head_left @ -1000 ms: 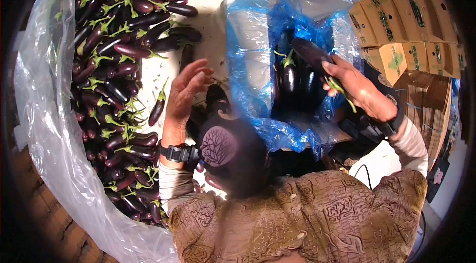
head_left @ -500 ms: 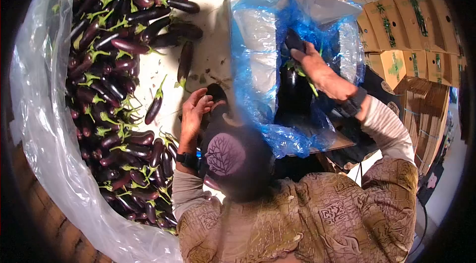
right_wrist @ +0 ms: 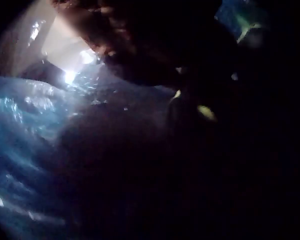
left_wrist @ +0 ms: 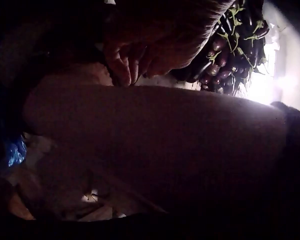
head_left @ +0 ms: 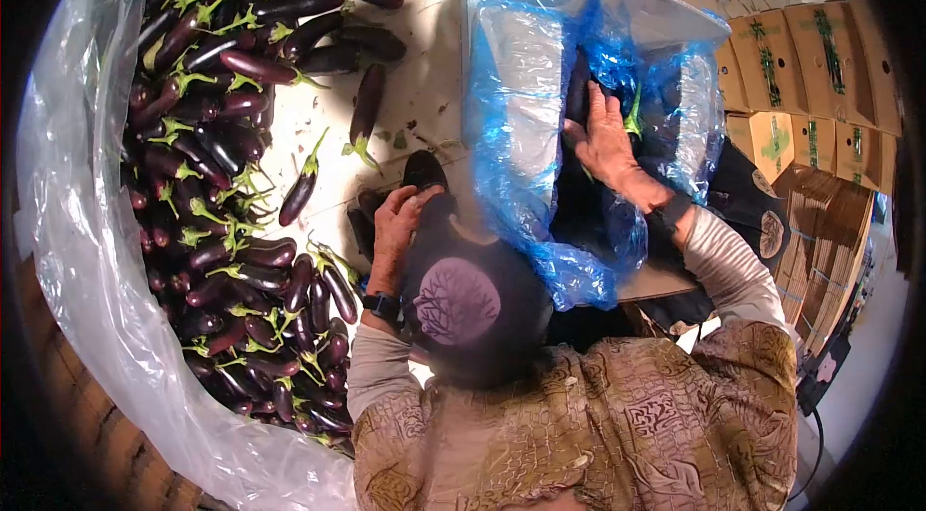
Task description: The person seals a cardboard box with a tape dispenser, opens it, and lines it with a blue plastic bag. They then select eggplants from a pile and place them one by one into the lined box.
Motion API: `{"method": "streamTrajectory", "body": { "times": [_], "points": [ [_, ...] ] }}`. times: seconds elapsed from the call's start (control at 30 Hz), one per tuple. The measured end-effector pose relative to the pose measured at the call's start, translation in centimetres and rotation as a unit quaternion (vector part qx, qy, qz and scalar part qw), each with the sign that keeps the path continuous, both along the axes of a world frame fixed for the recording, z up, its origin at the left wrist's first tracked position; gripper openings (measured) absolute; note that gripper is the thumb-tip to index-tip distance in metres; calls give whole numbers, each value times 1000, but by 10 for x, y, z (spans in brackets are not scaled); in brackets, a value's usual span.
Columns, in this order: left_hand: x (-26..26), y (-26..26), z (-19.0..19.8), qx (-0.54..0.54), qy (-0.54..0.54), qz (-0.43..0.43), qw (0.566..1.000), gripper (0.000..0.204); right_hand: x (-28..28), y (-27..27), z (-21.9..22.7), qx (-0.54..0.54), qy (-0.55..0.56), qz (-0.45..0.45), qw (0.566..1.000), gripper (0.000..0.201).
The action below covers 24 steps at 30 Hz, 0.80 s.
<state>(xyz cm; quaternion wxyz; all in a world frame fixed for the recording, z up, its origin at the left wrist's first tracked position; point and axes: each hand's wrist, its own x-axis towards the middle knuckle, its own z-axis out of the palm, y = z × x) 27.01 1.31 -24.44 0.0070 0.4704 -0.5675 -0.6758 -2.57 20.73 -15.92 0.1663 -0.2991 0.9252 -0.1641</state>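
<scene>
My right hand (head_left: 603, 140) is down inside a box lined with blue plastic (head_left: 521, 58). Its fingers lie stretched over the dark eggplants (head_left: 577, 87) packed there, with a green stem (head_left: 635, 116) beside it. My left hand (head_left: 400, 212) rests on the white surface just left of the box, and its fingers curl onto a dark eggplant (head_left: 422, 169). In the left wrist view the curled fingers (left_wrist: 125, 65) show dimly in front of the eggplant heap (left_wrist: 235, 45). The right wrist view is nearly black apart from the blue liner (right_wrist: 20, 130).
A large heap of purple eggplants (head_left: 212, 125) with green stems fills the left, bordered by clear plastic sheeting (head_left: 77, 222). Loose eggplants (head_left: 367, 106) lie between heap and box. Stacked cardboard boxes (head_left: 820, 58) stand at the right. My capped head (head_left: 458, 304) hides the near surface.
My right hand carried an eggplant down into the lined box and now lies flat on the contents. My left hand dropped from mid-air to the eggplant beside the box.
</scene>
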Motion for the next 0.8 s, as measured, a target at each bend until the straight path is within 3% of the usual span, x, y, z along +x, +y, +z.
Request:
{"method": "streamTrajectory", "body": {
  "times": [0.13,0.2,0.23,0.3,0.33,0.4,0.43,0.47,0.53,0.67,0.73,0.77,0.8],
  "points": [
    [12,-14,-27,29,-29,45,998,39,-2,1,-15,57,21,33,998,85],
    [20,-23,-59,-101,-47,-2,994,37,-5,-10,-2,119,-12,36,992,87],
    [15,-29,-49,-106,-54,8,993,37,-8,-10,6,148,-28,55,987,88],
    [0,-41,-32,-322,-109,-22,940,41,-12,-16,31,219,-77,73,970,87],
    [-3,-49,-43,-324,-111,-16,939,41,-10,-10,36,195,-93,76,973,86],
    [-11,-65,-69,-517,-108,8,849,45,-2,13,28,97,36,167,981,84],
    [-20,-73,-64,-464,-91,15,881,50,4,11,47,137,-27,170,976,77],
    [-27,-80,-64,-464,-93,15,881,50,8,9,76,177,-90,170,965,71],
    [-44,-89,-70,-451,-177,-18,874,54,8,38,113,74,-130,268,952,54],
    [-54,-104,-98,-427,-163,-18,889,61,9,75,173,98,-273,182,939,40],
    [-47,-111,-116,-246,23,79,966,58,8,71,194,101,-248,198,943,36],
    [-40,-110,-113,-250,19,78,965,58,9,61,205,94,-299,135,940,34],
    [-35,-104,-86,-68,71,156,983,48,11,54,209,87,-348,72,931,32]
  ]
}}
